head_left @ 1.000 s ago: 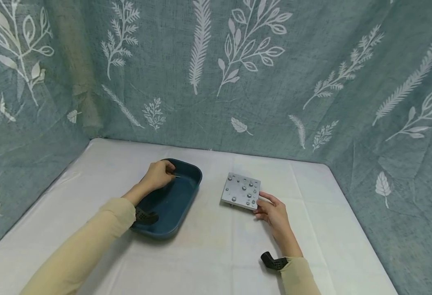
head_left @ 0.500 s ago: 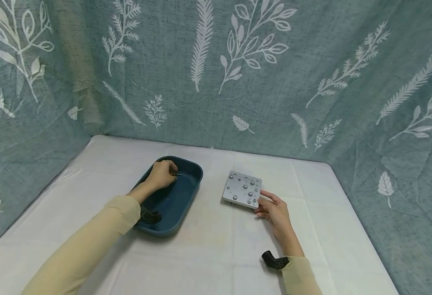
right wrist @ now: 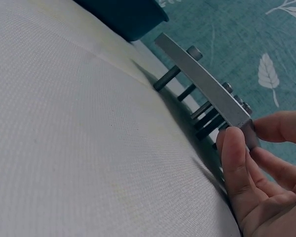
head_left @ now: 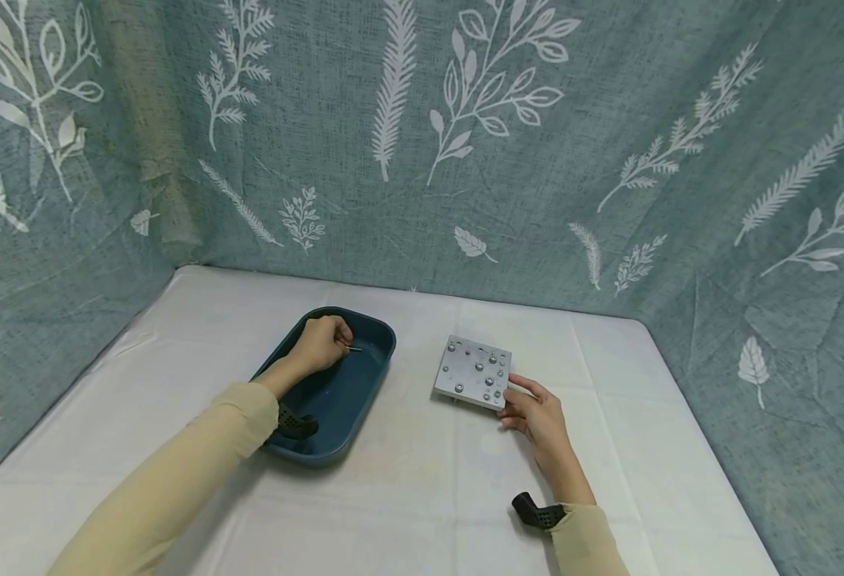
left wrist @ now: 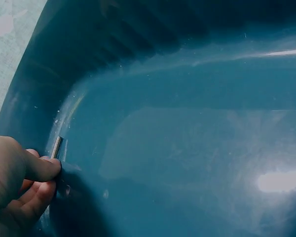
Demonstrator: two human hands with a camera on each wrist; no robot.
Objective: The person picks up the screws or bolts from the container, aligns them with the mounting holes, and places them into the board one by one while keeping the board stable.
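Note:
Inside the deep blue tray (head_left: pixel 338 408), my left hand (head_left: pixel 321 344) pinches a thin threaded screw (left wrist: pixel 57 145) between thumb and fingertips. The screw's shank sticks out past the fingers near the tray's end wall; its head is hidden. My right hand (head_left: pixel 539 420) grips the near right corner of a square metal plate (head_left: pixel 470 376). Several screws (right wrist: pixel 167 78) pass through that plate, their heads on top and threaded shanks poking out below. In the right wrist view the plate is held tilted, just over the white cloth.
A white cloth (head_left: pixel 407 496) covers the table. Grey-green curtains (head_left: pixel 407 232) with white leaf prints stand behind it and along both sides. The tray is left of the plate, with cloth between them. Each wrist wears a black mount (head_left: pixel 537 512).
My left hand has shifted slightly to the right inside the tray, still pinching the screw. The right hand and plate stay nearly where they were.

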